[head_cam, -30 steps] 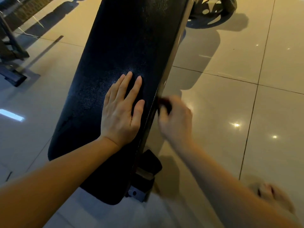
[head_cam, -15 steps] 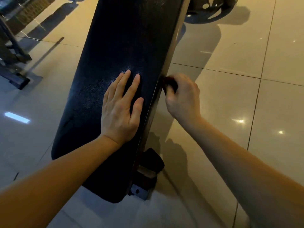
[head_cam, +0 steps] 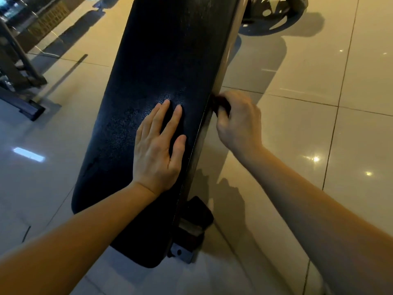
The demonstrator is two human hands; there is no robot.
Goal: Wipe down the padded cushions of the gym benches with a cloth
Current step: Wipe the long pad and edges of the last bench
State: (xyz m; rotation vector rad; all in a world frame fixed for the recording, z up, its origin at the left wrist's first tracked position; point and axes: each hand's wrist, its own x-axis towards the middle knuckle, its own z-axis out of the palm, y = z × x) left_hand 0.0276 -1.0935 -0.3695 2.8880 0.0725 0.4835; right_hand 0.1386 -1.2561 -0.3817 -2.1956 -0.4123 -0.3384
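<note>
A long black padded bench cushion [head_cam: 161, 60] runs from the top of the view down to the bottom centre. My left hand [head_cam: 158, 147] lies flat on its top with straight fingers, near the right edge. My right hand [head_cam: 239, 122] grips a small dark cloth [head_cam: 222, 104] and holds it against the cushion's right side edge. Most of the cloth is hidden inside my fingers.
The bench's metal foot and bracket [head_cam: 187, 237] stick out under the near end. A dark weight plate or wheel [head_cam: 274, 11] lies on the glossy tiled floor [head_cam: 297, 81] at top right. Another machine's frame [head_cam: 19, 81] stands at the left.
My right hand has slid the cloth along the cushion's right edge, away from me toward the far end. My left hand has stayed flat in place.
</note>
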